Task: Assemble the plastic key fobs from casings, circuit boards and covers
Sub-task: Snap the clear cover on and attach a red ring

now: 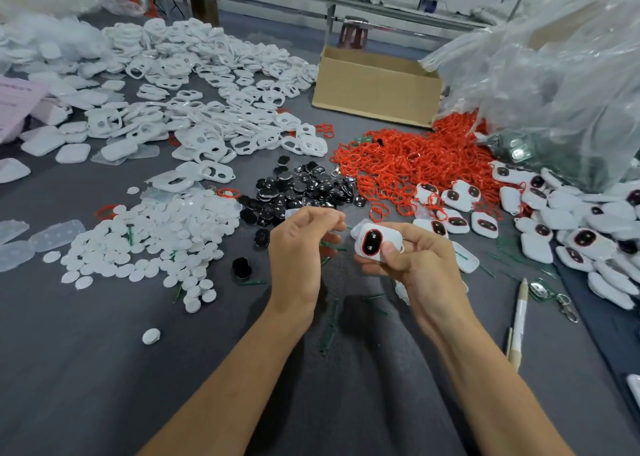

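The grey table (104,369) carries everything, and the open brown cardboard box (377,88) at its far side serves as the marker. A big crumpled clear plastic bag (554,74) rises right of the box. Left of the box spreads a wide heap of white plastic casings (207,102). Just in front of the box, to its right, lies a tangle of red rubber rings (415,157). Well in front of the box and to its left is a pile of white oval covers (156,240). Finished white fobs (571,233) are stacked in front of the box, far to its right. A small mound of black button boards (304,185) sits straight in front of the box.

Both hands work above the table well in front of the box, near the person. The right hand (415,265) grips a white plastic key fob with a red-rimmed black oval face (375,242), held clear of the table.

The step looks like closing or checking this fob. To do it well, the red rim should likely sit evenly all round the black face. Pressure is best spread along the casing edges rather than on the buttons, and the seam checked for gaps before the fob joins the finished pile.

The right thumb lies on the fob's lower face and the fingers wrap behind it, with the face tilted towards the person. The left hand (298,247) is just beside it, back of the hand up. Its fingers are curled with the tips drawn together, and I cannot tell whether they pinch anything.
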`<state>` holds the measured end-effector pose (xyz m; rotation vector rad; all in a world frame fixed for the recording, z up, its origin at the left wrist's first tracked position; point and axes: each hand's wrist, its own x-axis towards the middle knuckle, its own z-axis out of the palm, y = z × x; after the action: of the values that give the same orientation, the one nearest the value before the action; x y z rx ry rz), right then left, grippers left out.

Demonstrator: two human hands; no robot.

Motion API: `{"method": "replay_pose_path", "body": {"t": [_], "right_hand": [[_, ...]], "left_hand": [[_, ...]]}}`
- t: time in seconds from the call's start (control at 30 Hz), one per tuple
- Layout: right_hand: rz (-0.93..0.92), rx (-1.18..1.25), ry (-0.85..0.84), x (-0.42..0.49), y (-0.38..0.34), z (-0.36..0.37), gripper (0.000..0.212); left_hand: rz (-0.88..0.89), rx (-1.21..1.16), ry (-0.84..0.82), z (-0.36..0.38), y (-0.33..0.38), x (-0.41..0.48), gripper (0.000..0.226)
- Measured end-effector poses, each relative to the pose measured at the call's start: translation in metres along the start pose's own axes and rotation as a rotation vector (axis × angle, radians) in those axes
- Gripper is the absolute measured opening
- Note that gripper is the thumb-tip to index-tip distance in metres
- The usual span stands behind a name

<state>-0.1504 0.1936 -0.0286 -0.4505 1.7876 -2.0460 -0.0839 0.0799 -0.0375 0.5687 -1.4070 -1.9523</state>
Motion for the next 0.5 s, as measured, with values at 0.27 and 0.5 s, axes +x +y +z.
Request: {"method": "replay_pose_path", "body": {"t": [0.27, 0.5], "right_hand": [[-0.26, -0.2, 0.021, 0.0003, 0.0041, 0.0034, 0.033], [-0.348, -0.21, -0.048, -0.0047, 0.0016, 0.0088, 0.048]], "left_hand": [[0.004, 0.158, -0.077, 0.0013, -0.0094, 0.0, 0.01], [-0.1, -0.081, -0.251, 0.0037, -0.0106, -0.0011, 0.021]]}}
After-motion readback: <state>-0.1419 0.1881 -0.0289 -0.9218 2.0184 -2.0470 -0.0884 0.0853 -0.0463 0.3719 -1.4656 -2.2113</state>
